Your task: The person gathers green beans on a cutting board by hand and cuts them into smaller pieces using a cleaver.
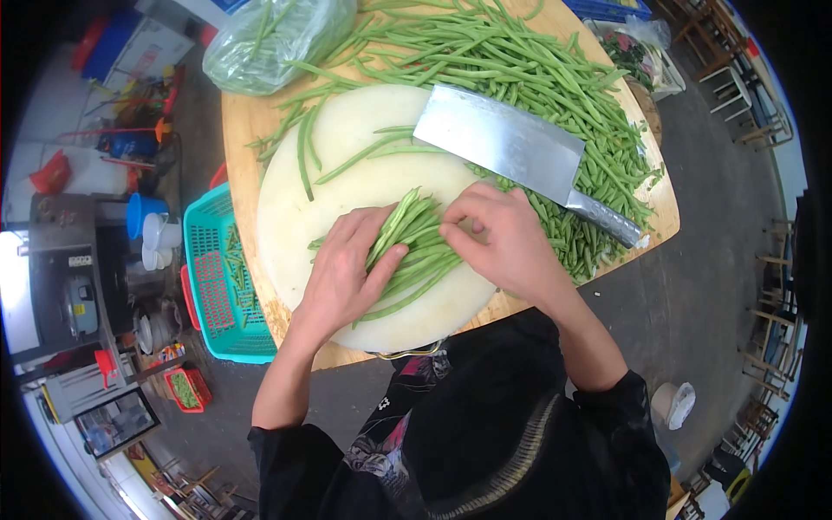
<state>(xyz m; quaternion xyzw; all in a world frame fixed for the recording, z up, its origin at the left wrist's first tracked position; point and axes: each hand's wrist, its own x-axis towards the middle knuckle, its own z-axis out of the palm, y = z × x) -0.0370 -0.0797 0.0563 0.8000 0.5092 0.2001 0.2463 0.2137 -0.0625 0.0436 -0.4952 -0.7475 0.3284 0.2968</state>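
My left hand lies over a bundle of green beans on a round white cutting board, fingers behind it and thumb across its front. At the bundle's right end, my right hand has its thumb and forefinger pinched together on the tip of one bean. A steel cleaver lies flat beyond my right hand. Its blade rests partly on the board and partly over the beans, and its metal handle points to the lower right. A few loose beans lie on the board left of the blade.
A large pile of long beans covers the wooden table's far side, with cut pieces at right. A clear plastic bag of beans sits at far left. Below the left edge stands a teal plastic basket holding some pieces.
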